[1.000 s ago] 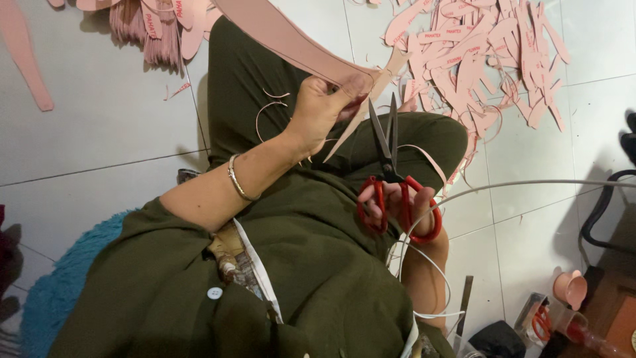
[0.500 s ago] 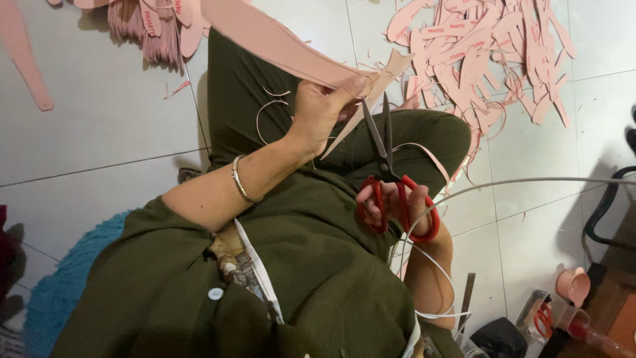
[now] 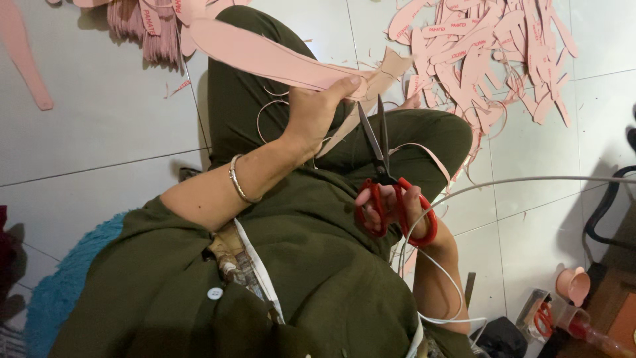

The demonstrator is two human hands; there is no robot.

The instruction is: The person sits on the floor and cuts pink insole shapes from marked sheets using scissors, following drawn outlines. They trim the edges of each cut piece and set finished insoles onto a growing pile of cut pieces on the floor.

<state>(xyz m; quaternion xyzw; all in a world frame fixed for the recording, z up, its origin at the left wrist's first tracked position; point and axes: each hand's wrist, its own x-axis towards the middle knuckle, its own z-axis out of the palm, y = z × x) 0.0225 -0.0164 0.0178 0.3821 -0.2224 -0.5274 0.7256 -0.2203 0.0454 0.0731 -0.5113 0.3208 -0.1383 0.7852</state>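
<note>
My left hand [image 3: 315, 116], a metal bangle on its wrist, grips a long pink sole-shaped foam piece [image 3: 265, 59] above my lap. My right hand [image 3: 405, 207] has its fingers through the red handles of a pair of scissors [image 3: 379, 169]. The dark blades point up, slightly apart, with their tips at the edge of the pink piece just beside my left thumb. A thin pink trimmed strip [image 3: 424, 151] curls down over my green trouser leg.
A heap of cut pink pieces [image 3: 477, 46] lies on the white tiled floor at the upper right, and a stack of pink pieces [image 3: 142, 30] at the upper left. A white cable [image 3: 530, 180] crosses on the right. A blue rug [image 3: 59, 285] and a pink cup [image 3: 573, 285] lie low in view.
The scissors have moved up closer to my left hand, blades narrowing onto the edge of the pink piece. My left hand has kept its grip.
</note>
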